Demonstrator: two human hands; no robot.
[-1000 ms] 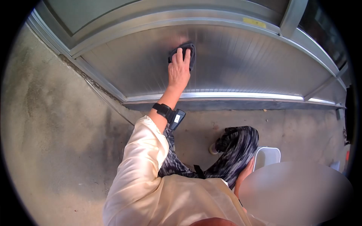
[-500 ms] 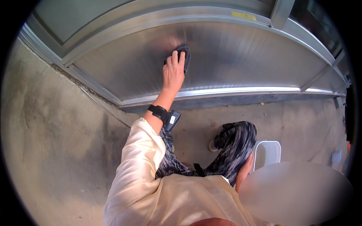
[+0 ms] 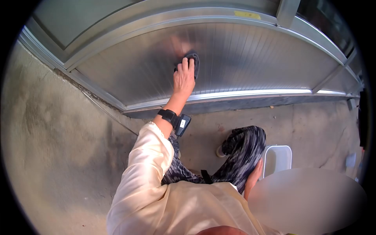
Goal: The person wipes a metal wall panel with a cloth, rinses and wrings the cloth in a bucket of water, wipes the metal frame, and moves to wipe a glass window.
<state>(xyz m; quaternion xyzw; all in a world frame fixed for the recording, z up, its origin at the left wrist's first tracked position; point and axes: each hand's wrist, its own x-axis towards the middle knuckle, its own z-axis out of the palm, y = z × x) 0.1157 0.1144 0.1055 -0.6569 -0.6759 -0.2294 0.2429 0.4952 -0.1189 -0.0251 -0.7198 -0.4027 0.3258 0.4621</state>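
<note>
My left hand [image 3: 184, 80] presses a dark grey cloth [image 3: 196, 64] against the ribbed metal panel [image 3: 250, 58] in front of me. Its fingers are bent over the cloth, which sticks out past the fingertips on the right. A black band with a small box [image 3: 182, 124] is strapped round that wrist. My right hand [image 3: 254, 176] lies flat along the outer side of my right knee, holding nothing that I can see; part of it is hidden behind a grey blurred patch. Beside it stands a white bucket [image 3: 290, 156], its lower part covered by the same blur.
A metal rail [image 3: 235, 94] runs along the panel's bottom, above a low concrete ledge. A yellow label [image 3: 247, 15] is stuck on the frame above. A thin rod or cable [image 3: 109, 112] lies on the concrete floor [image 3: 51, 156] at left. A pale bluish object [image 3: 350, 159] stands far right.
My left hand and the cloth have shifted slightly down and to the right over the panel. My right hand stays at the knee.
</note>
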